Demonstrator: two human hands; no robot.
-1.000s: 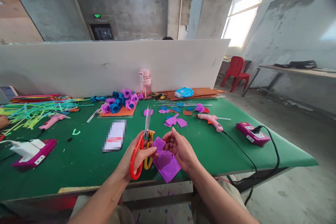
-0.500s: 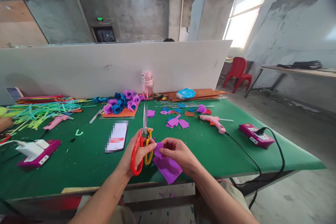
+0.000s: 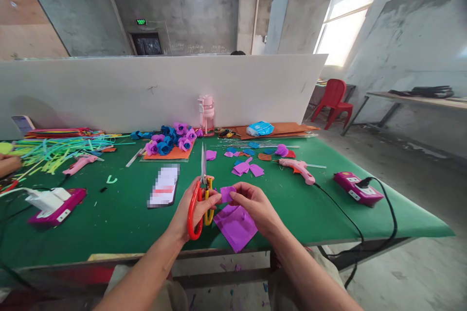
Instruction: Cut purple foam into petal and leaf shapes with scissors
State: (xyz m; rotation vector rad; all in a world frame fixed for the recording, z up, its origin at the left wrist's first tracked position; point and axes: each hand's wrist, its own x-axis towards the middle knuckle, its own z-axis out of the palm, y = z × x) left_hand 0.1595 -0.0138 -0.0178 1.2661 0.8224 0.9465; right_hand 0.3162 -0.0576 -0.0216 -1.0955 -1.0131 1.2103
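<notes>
My scissors have shiny metal blades and smooth, plastic-looking handles; the purple paper piece I pinch is matt. The green tabletop looks smooth, the pink glue gun on my right plastic, the concrete wall rough and dull.

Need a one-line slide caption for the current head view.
Left hand, also gripping scissors, and right hand pinch a small purple piece at a green table.
</notes>
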